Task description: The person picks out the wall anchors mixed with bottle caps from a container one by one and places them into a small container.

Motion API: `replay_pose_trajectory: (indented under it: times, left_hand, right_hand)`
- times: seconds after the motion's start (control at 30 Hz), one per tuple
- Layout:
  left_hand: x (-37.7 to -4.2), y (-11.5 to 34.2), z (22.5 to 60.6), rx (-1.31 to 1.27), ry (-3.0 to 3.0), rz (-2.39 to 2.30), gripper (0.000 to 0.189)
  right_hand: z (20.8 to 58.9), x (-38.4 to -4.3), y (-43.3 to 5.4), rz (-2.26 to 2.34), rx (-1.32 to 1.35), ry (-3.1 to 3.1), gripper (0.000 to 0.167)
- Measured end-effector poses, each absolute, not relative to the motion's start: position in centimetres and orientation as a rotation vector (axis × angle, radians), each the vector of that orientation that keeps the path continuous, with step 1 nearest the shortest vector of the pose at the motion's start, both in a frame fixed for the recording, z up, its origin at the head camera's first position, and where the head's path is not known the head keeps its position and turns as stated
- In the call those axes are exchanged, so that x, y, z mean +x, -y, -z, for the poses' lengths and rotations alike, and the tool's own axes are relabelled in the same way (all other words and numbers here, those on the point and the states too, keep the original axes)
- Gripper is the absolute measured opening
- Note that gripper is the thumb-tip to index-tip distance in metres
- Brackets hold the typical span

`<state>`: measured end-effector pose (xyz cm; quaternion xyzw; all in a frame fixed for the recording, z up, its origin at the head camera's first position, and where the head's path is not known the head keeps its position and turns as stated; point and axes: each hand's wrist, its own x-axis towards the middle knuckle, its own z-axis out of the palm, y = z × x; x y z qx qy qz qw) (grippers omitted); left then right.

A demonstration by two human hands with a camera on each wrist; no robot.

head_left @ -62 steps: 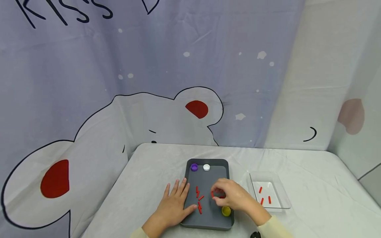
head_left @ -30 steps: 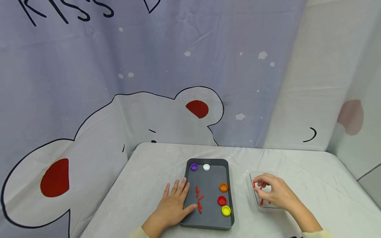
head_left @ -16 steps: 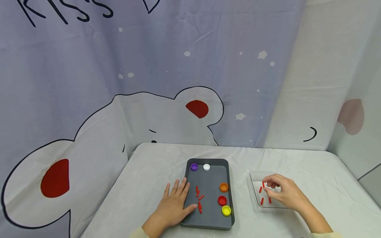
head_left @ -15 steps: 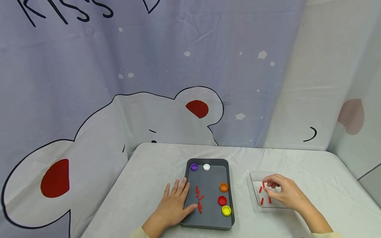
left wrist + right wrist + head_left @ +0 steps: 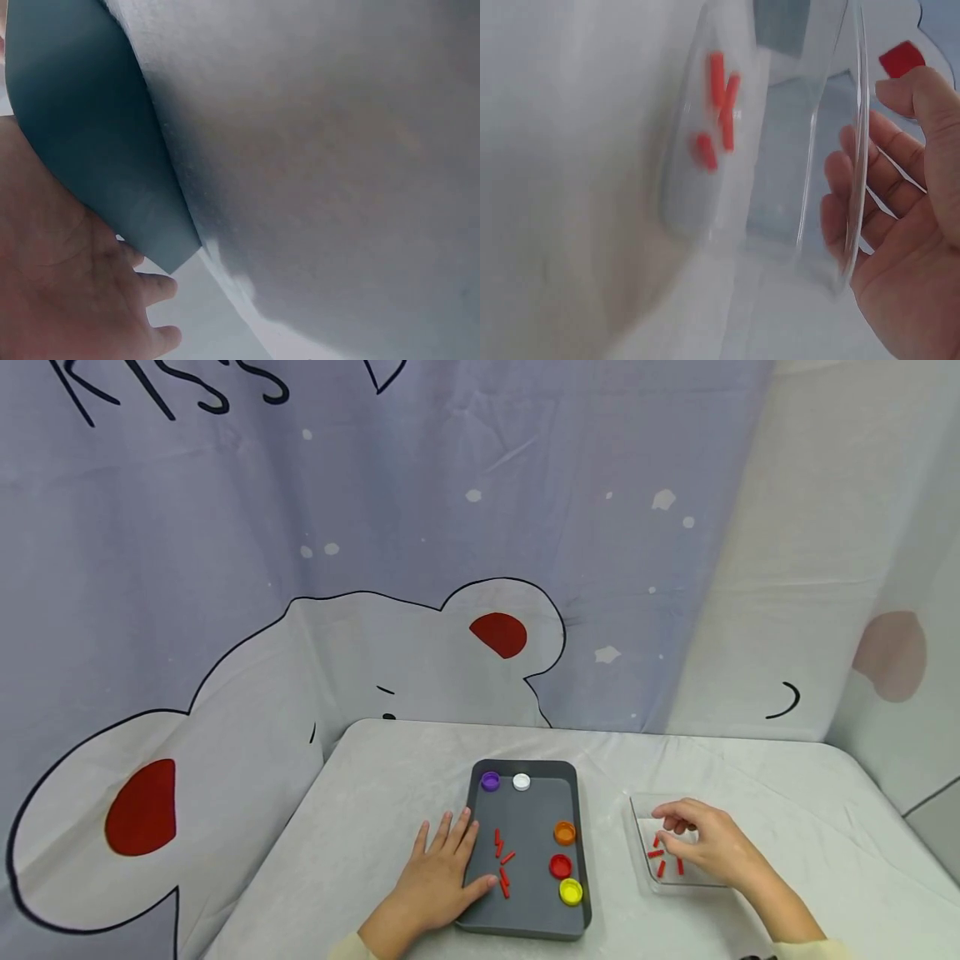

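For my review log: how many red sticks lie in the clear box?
4: at left, one red stick behind another; nearer, a third and, right of it, a fourth. The right wrist view shows 4 too.

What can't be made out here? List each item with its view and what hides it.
Head view: part of the clear box, hidden by the right hand.
Head view: the black item near the right wrist, cut off by the bottom edge.
Left wrist view: the tray's inside, hidden by its outer side; part of the left hand, cut off by the left edge.
Right wrist view: the red sticks' ends, blurred.
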<state>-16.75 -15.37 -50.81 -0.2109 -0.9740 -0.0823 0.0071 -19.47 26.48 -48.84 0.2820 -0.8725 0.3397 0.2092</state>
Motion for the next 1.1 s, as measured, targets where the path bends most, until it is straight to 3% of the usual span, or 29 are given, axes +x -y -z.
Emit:
replay_pose_trajectory:
  times: [0.8, 1.1]
  left_hand:
    - [-16.7, 15.5, 50.8, -0.652, 3.049, 0.256, 0.084]
    - [-16.9, 15.5, 51.2, -0.668, 3.065, 0.264, 0.080]
  right_hand:
    - [48.3, -19.9, -15.0, -1.020, 1.146, 2.545, 0.021]
    - [48.0, -19.8, -12.1, -1.041, 1.232, 2.685, 0.029]
